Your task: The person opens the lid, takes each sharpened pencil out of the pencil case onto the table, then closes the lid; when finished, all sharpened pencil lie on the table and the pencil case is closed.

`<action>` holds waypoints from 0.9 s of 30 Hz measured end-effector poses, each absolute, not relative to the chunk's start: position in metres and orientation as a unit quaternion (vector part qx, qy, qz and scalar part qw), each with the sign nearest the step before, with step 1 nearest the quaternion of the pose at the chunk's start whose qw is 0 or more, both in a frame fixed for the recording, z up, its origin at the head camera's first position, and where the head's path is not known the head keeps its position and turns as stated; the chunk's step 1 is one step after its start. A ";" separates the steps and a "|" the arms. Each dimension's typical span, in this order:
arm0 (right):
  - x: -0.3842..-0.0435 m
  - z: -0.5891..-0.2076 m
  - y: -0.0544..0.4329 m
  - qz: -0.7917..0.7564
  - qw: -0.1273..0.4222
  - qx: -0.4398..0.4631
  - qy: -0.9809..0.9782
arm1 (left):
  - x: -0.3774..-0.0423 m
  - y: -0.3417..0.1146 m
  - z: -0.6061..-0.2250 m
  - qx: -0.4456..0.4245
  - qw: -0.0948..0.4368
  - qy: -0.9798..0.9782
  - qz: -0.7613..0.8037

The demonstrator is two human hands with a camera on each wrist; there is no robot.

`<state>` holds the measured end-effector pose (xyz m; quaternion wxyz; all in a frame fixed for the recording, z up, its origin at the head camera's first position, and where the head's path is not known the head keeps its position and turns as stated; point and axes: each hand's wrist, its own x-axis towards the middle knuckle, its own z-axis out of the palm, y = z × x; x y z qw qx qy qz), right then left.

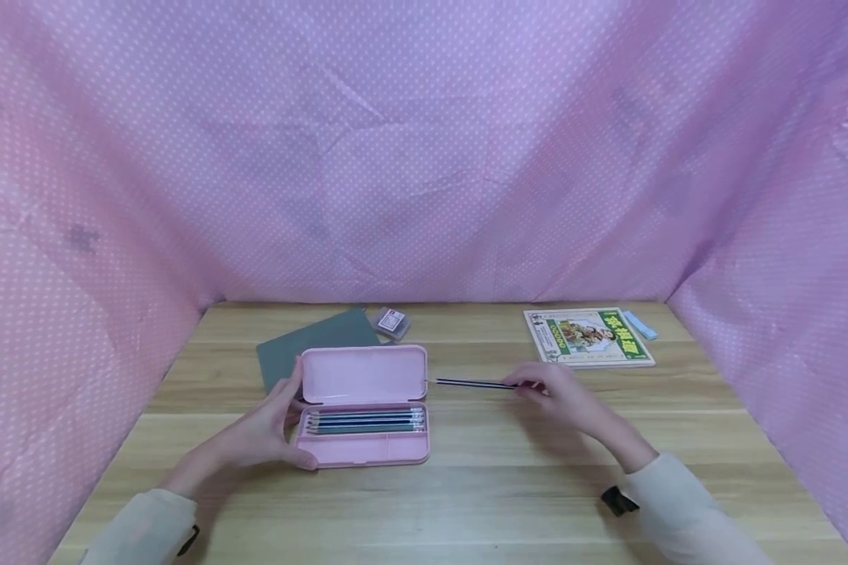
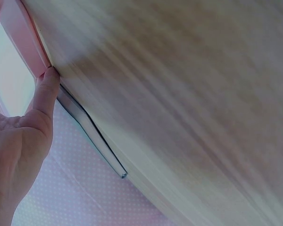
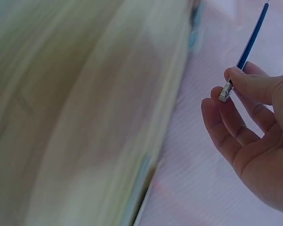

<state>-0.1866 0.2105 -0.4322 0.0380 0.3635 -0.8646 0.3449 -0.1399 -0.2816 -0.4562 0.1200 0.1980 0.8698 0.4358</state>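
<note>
A pink pencil case [image 1: 363, 464] lies with its lid raised, several striped pencils [image 1: 367, 420] side by side in its long compartment. At the case's left side is my left hand [image 1: 272, 424], thumb at the front corner and another finger up along the lid's edge. In the left wrist view a straight finger [image 2: 47, 92] touches the pink wall. To the right, my right hand [image 1: 558, 396] pinches a dark blue striped pencil [image 1: 469, 383] near its eraser end. Its tip points left, close to the lid. The right wrist view shows the pencil [image 3: 252, 40] between thumb and fingers.
Behind the case lie a grey-green notebook [image 1: 318, 337] and a small clear box with a white label [image 1: 392, 322]. A picture book [image 1: 586, 337] is at the back right, beside a light blue strip [image 1: 641, 325]. Pink dotted cloth [image 1: 424, 196] hangs around the wooden table [image 1: 466, 502].
</note>
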 end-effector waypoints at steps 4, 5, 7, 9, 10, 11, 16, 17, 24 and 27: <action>-0.191 -0.445 0.231 0.327 0.027 0.333 -0.884 | -0.137 -0.283 -0.458 0.191 0.127 0.868 0.440; -0.192 -0.448 0.235 0.322 0.026 0.330 -0.887 | -0.137 -0.284 -0.458 0.189 0.128 0.869 0.439; -0.195 -0.454 0.241 0.311 0.026 0.326 -0.892 | -0.135 -0.284 -0.459 0.187 0.129 0.869 0.439; -0.198 -0.458 0.245 0.299 0.028 0.328 -0.895 | -0.134 -0.285 -0.460 0.189 0.130 0.868 0.441; -0.199 -0.460 0.247 0.293 0.029 0.328 -0.897 | -0.134 -0.285 -0.460 0.190 0.129 0.868 0.440; -0.200 -0.461 0.249 0.289 0.030 0.327 -0.899 | -0.134 -0.285 -0.461 0.192 0.129 0.867 0.441; -0.205 -0.464 0.254 0.272 0.030 0.331 -0.903 | -0.135 -0.284 -0.460 0.191 0.132 0.865 0.445; -0.205 -0.465 0.255 0.268 0.030 0.333 -0.904 | -0.135 -0.284 -0.460 0.191 0.133 0.865 0.445; -0.209 -0.462 0.254 0.249 0.020 0.332 -0.910 | -0.136 -0.280 -0.457 0.193 0.136 0.864 0.444; -0.211 -0.461 0.248 0.237 0.019 0.336 -0.911 | -0.135 -0.283 -0.455 0.191 0.131 0.866 0.444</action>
